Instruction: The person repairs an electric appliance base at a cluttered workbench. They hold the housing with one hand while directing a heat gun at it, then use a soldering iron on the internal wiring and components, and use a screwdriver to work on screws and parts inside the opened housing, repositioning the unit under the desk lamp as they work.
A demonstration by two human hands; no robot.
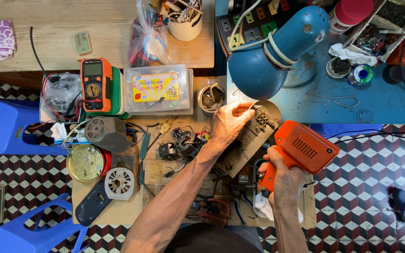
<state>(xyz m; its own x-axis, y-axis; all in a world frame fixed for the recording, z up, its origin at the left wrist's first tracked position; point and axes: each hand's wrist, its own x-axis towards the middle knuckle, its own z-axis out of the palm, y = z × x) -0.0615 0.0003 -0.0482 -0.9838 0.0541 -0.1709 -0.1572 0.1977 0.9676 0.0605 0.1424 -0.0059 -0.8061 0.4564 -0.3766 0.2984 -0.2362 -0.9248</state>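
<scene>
A: Head view, item one: left hand (228,122)?

B: Clasped around upper end of brown circuit board (251,136); board tilted up off wooden bench (118,211), probably to face the tool.

A: Item two: right hand (284,180)?

B: Clenched on grip of orange soldering gun (301,152); gun body near board's right edge, nose pointing toward it. Tip itself hidden behind the casing; contact not determinable.

A: Lighting?

B: One blue desk lamp (270,51), shade turned down just above the board, likely to light the joint.

A: Instruments, counted?

B: One orange multimeter (96,84), lying flat on a green case, dial up. One clear plastic box (158,89) with yellow label beside it. One tin of small parts (211,98), just left of the holding hand, within reach.

A: Motor parts?

B: One grey motor (106,133), one round brass-coloured cover (85,162), one white finned disc (120,183), grouped at bench left, well apart from the board.

A: Hand tools?

B: Pliers (214,208) with red handles, below the left forearm; exact count unclear in clutter.

A: Remainder?

B: One solder spool (363,74) on blue table. Two blue plastic stools (5,129), both left of bench. One white cup (185,26) of tools on upper table.
</scene>
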